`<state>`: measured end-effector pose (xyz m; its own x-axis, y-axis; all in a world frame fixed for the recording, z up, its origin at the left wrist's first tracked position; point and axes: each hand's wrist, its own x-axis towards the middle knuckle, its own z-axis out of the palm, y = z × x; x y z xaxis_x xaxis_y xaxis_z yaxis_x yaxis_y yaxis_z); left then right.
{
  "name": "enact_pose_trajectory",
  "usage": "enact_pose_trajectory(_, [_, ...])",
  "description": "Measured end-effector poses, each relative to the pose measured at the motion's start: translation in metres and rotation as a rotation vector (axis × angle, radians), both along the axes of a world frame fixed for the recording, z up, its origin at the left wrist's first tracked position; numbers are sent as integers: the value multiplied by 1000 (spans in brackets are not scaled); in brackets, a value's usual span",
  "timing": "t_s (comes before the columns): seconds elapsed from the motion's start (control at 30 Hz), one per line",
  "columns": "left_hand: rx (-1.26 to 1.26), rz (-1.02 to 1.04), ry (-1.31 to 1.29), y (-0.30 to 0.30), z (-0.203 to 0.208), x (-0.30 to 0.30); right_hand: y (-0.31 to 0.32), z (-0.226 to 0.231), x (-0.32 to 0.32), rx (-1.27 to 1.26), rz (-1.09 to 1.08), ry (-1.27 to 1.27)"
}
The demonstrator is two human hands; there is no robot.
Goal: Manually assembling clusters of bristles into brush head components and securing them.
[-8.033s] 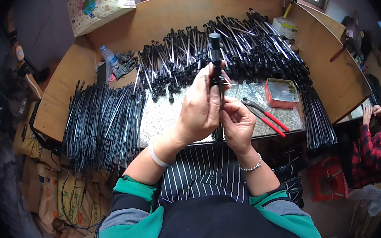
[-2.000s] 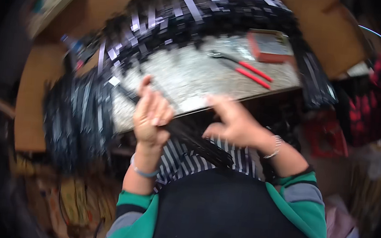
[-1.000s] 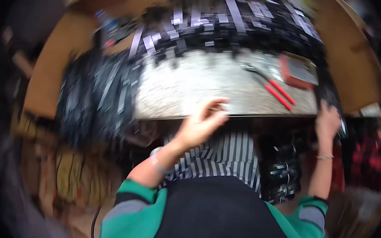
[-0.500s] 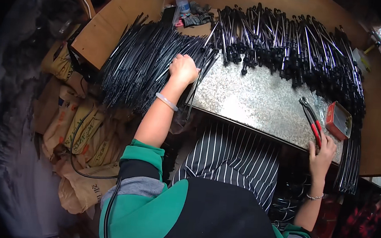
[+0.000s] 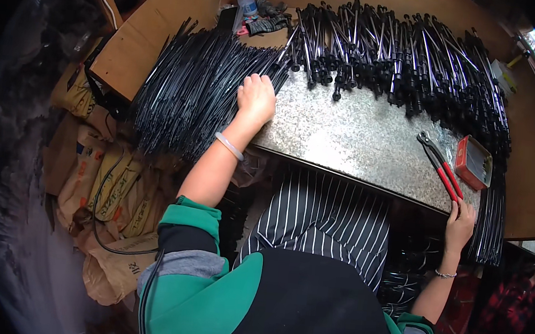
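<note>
At the right edge of a wide pile of thin black rods (image 5: 191,90), my left hand (image 5: 257,99) is closed with its fingers curled down. What it holds, if anything, is hidden under it. My right hand (image 5: 459,226) is at the near right of the metal-topped table (image 5: 347,132). Its fingers are closed at the ends of the red handles of a pair of pliers (image 5: 440,167). The pliers lie flat, with their dark head pointing to the far left. Just right of them stands a small open red box (image 5: 474,163).
Along the far side lies a heap of metal rods with black fittings (image 5: 379,49). A water bottle (image 5: 246,1) and dark gloves (image 5: 267,24) sit at the back. Wooden side boards (image 5: 142,35) rise around the table. Sacks (image 5: 114,179) lie at the lower left, beside a black cable (image 5: 94,215).
The few rods that hung past the table edge by my left hand no longer show there. My right hand has drawn back to the handle ends and closed; the handles have swung slightly right.
</note>
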<state>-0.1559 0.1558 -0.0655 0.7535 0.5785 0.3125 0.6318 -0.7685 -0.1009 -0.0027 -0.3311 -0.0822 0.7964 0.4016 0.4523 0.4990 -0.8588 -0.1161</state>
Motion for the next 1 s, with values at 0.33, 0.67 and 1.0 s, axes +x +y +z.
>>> enact_pose_trajectory(0.33, [76, 73, 11, -6, -19, 10, -11, -10, 1, 69, -51, 19])
enact_pose_trajectory(0.67, [-299, -68, -288, 12, 25, 4, -11, -10, 3, 75, -37, 19])
enact_pose_trajectory(1.0, [-847, -229, -561, -30, 57, -9, 41, 22, -28, 136, 49, -83])
